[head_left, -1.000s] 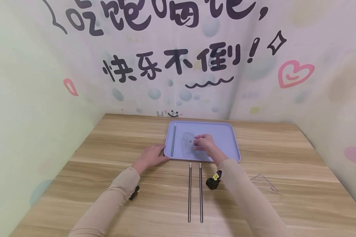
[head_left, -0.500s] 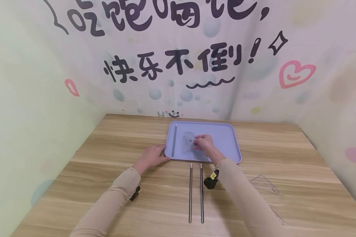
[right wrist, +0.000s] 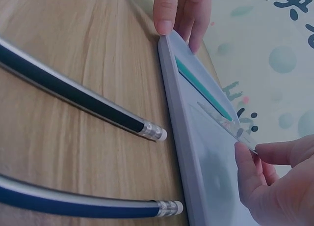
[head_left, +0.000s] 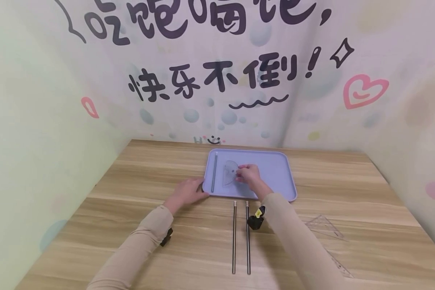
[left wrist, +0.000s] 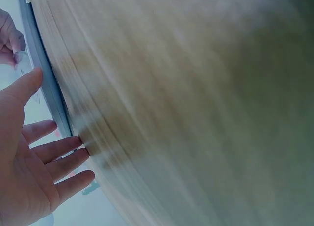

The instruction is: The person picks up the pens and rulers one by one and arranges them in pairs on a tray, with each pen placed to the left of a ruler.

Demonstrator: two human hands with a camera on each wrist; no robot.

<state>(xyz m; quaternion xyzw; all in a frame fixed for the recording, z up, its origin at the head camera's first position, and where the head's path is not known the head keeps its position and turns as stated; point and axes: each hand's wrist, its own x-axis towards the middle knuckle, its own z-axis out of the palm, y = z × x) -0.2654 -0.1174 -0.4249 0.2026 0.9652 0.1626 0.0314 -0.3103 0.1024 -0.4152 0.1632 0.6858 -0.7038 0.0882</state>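
Note:
My right hand (head_left: 249, 175) pinches a clear protractor (head_left: 229, 174) by its curved side, between thumb and fingers. In the right wrist view the protractor (right wrist: 226, 124) is tilted over the lilac tray (head_left: 272, 173). A green pencil (head_left: 214, 173) lies inside the tray along its left side, and the protractor's straight edge faces it. My left hand (head_left: 188, 191) is at the tray's front left corner, thumb on the near rim. Its fingers (left wrist: 61, 150) are spread and fairly straight along the tray's outer side in the left wrist view.
Two dark striped pencils, a left one (head_left: 234, 237) and a right one (head_left: 248, 241), lie side by side in front of the tray. A clear set square (head_left: 325, 226) and another clear ruler-like piece (head_left: 338, 264) lie right of my right forearm. A printed wall (head_left: 217, 117) rises behind the table.
The protractor has turned slightly in my right hand, its straight edge now nearer to parallel with the green pencil. My right forearm has shifted slightly left, uncovering another clear piece. My left hand stays put.

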